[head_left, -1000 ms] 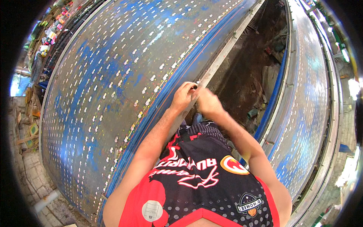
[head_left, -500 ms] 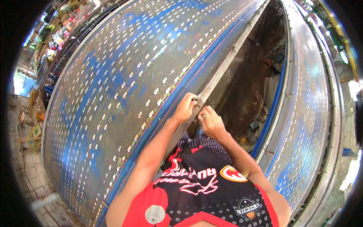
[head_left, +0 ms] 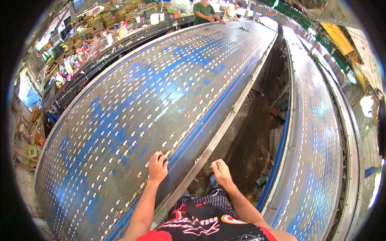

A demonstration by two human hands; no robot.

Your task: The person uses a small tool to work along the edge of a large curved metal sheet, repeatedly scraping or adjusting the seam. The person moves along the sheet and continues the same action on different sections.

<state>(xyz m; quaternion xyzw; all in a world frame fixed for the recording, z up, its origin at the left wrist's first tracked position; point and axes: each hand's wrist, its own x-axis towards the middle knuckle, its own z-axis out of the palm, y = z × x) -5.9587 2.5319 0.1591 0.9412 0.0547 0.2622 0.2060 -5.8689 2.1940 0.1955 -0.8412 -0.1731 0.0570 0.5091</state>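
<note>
My left hand (head_left: 158,168) is over the near right side of a long grey table (head_left: 132,86) with blue patches and rows of small white shapes. Its fingers are bent together beside the blue strip (head_left: 193,134) along the table's edge; whatever they pinch is too small to make out. My right hand (head_left: 222,173) is closed in a loose fist above the gap, just right of the wooden-looking rail (head_left: 213,146). Something small may be at its curled fingers, but I cannot make it out.
A second long table (head_left: 309,120) with similar white marks runs along the right, past a dark floor gap (head_left: 249,124). Two people, one in a green shirt (head_left: 204,12), lean at the far end. A shelf on the left bears bottles and a white tub (head_left: 154,18).
My left hand has moved from the rail onto the table, to the left and nearer me. My right hand has drawn back from the rail. The view has tilted up, showing the far end.
</note>
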